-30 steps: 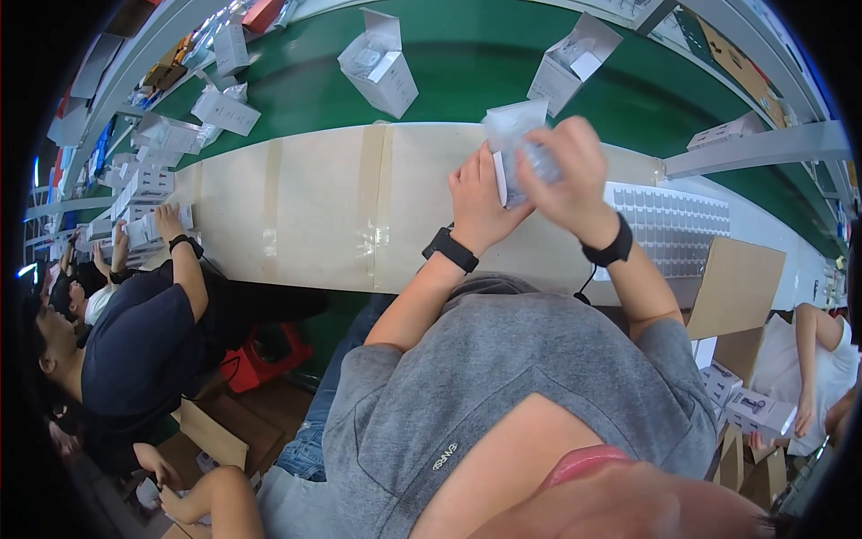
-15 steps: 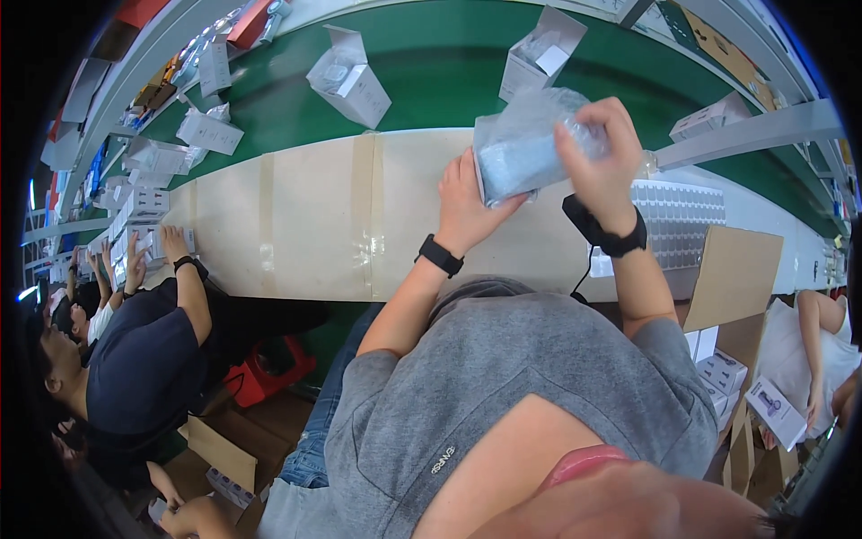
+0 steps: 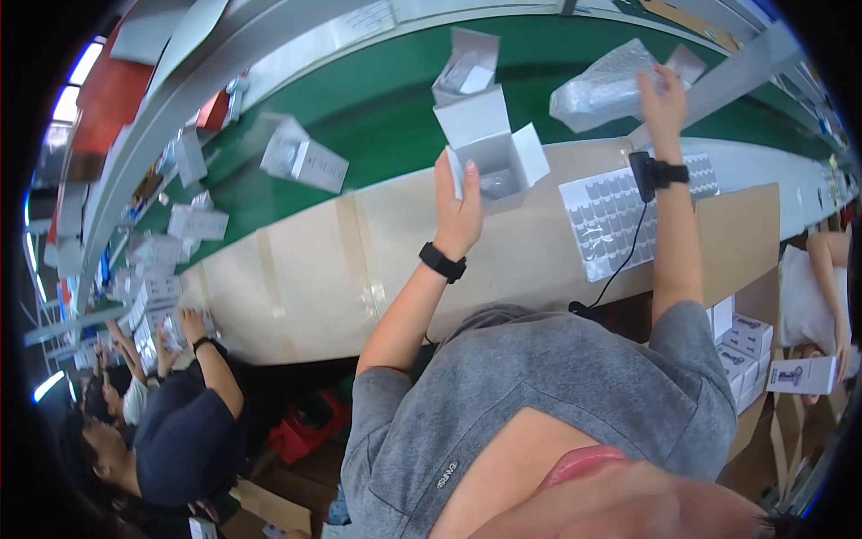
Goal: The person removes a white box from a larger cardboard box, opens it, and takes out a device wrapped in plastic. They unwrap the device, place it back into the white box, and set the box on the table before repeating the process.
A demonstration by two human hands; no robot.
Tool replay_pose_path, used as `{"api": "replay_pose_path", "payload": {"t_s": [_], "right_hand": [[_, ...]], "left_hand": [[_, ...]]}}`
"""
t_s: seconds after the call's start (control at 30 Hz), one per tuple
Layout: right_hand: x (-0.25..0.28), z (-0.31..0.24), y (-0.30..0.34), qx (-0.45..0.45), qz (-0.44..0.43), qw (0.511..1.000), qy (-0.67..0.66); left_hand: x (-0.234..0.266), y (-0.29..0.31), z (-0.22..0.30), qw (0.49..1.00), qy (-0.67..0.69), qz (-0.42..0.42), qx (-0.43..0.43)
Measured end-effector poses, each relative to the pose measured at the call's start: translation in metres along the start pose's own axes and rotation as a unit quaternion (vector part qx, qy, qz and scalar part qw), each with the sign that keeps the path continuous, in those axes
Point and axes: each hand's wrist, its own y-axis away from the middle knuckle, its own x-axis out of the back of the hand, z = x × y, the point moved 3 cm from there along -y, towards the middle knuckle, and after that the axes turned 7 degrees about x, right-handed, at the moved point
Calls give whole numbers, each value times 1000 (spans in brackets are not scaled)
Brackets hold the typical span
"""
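A green belt (image 3: 386,126) is bordered by a tan board (image 3: 530,269), across which strips of tape are stuck. At the right, a brown carton (image 3: 741,234) is partly filled with white boxes (image 3: 747,334), printed with a dark figure and small lettering. On the board, a sheet of silver-grey labels (image 3: 611,220) is laid in rows; any writing on them is too small to be made out. Over the belt, a bubble-wrapped packet (image 3: 597,90) is gripped at its right end by the right hand (image 3: 663,99); whether it is supported by the belt cannot be told. An open white box (image 3: 496,157) is held over the board's edge by the left hand (image 3: 459,207), closed on its left wall with the thumb in front; its flaps are spread and something clear is seen inside. On the belt, another box (image 3: 321,168) is marked with fine grey print. Small pale lettering (image 3: 446,474) is borne by the grey shirt (image 3: 539,359).
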Motion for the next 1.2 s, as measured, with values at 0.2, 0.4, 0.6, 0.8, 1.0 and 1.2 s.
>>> {"api": "replay_pose_path", "payload": {"t_s": [0.2,0.4,0.6,0.8,1.0,1.2], "right_hand": [[-41,35,14,73,89,966,233],[-99,153,88,-356,178,917,-36],[-113,136,105,-345,44,936,-47],[-68,121,81,-167,64,984,16],[-60,13,70,-271,20,875,-401],[-59,-18,59,-382,-284,441,-761]], "left_hand": [[-97,-89,-15,1000,25,6,-16],[-154,-153,-49,982,-59,172,39],[-142,-160,-73,981,-142,133,29],[-102,-62,-66,971,-202,-106,67],[-33,62,-109,964,-147,-166,149],[5,66,-80,974,-150,18,171]]}}
